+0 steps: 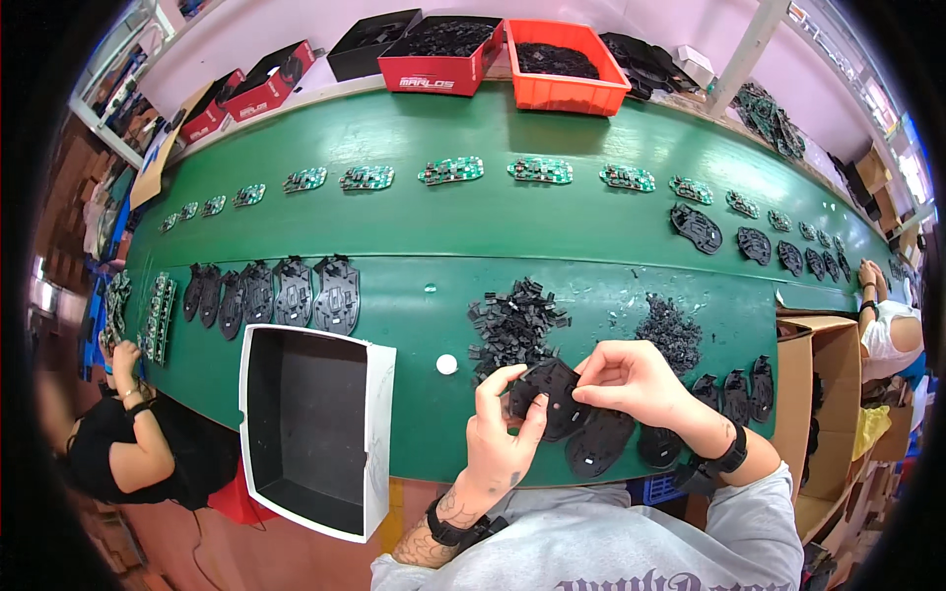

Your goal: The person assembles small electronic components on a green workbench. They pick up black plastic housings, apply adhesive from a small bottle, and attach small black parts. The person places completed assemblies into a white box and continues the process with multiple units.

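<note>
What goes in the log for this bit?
left hand: holds black shell | right hand: pinching its edge | piles of small black parts behind

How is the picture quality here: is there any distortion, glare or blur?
In the head view, the fisheye lens bends the green belt into an arc and leaves black corners; lighting is even with soft shadows; the left hand and right hand on the black shell look sharp, with no strong glare.

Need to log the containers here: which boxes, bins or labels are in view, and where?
Red box: far edge, rectangular, white print on front.
Orange bin: beside it, holding black parts.
Red boxes: far left.
White box: near edge, black inside.
Brown carton: right, open.
</note>
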Demonstrator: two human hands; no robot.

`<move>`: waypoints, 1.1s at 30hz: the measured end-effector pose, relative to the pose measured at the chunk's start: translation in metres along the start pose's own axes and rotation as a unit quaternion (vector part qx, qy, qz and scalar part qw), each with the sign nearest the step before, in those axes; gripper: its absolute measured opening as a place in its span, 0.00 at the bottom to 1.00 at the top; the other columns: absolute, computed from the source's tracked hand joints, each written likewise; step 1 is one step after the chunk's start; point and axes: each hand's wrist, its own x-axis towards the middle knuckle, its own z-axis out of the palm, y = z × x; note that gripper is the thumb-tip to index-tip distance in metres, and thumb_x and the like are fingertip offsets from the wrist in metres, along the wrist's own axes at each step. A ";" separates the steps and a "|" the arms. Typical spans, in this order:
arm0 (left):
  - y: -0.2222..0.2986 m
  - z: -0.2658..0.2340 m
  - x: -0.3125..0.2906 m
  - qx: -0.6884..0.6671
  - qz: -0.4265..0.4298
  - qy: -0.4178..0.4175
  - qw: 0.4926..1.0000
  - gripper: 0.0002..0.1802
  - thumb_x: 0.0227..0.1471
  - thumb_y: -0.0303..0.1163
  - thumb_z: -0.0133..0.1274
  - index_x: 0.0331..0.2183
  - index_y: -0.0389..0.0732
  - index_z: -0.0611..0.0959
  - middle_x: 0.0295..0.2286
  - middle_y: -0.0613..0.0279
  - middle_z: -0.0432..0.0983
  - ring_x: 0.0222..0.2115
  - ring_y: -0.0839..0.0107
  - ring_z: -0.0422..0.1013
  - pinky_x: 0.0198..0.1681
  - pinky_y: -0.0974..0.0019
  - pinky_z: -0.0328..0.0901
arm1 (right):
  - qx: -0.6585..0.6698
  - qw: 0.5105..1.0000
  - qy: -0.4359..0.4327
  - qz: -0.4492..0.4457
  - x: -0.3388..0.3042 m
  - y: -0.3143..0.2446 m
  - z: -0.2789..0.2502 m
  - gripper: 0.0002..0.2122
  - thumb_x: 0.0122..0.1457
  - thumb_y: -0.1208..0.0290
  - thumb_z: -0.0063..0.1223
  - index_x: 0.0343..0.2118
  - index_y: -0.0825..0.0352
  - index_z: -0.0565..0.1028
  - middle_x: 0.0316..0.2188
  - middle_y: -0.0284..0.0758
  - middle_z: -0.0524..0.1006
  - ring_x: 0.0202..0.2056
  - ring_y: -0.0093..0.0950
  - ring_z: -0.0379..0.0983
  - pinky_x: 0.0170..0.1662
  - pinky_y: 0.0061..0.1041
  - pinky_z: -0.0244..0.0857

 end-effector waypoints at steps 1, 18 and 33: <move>0.003 0.002 0.001 -0.014 -0.006 0.002 1.000 0.26 0.56 0.22 0.56 0.53 0.34 0.64 0.36 0.54 0.78 0.34 0.72 0.78 0.34 0.70 0.74 | 0.012 1.000 0.000 -0.002 -0.001 0.002 -0.003 0.06 0.54 0.79 0.62 0.30 0.72 0.75 0.37 0.34 0.77 0.39 0.21 0.77 0.43 0.21 0.72; -0.007 0.039 0.004 0.323 0.169 -0.144 0.920 0.39 0.50 0.40 0.59 0.58 0.32 0.66 0.38 0.52 0.74 0.32 0.59 0.70 0.37 0.59 0.69 | -0.185 0.946 0.179 -0.195 0.072 -0.012 -0.123 0.15 0.57 0.73 0.57 0.47 0.71 0.77 0.42 0.34 0.80 0.43 0.23 0.74 0.50 0.25 0.67; -0.012 0.026 -0.019 0.373 0.168 -0.157 0.899 0.21 0.44 0.36 0.63 0.41 0.42 0.79 0.43 0.58 0.70 0.42 0.60 0.67 0.44 0.57 0.65 | -0.502 0.753 0.211 -0.368 0.097 -0.016 -0.115 0.11 0.50 0.73 0.62 0.38 0.64 0.80 0.36 0.38 0.76 0.43 0.39 0.70 0.49 0.36 0.64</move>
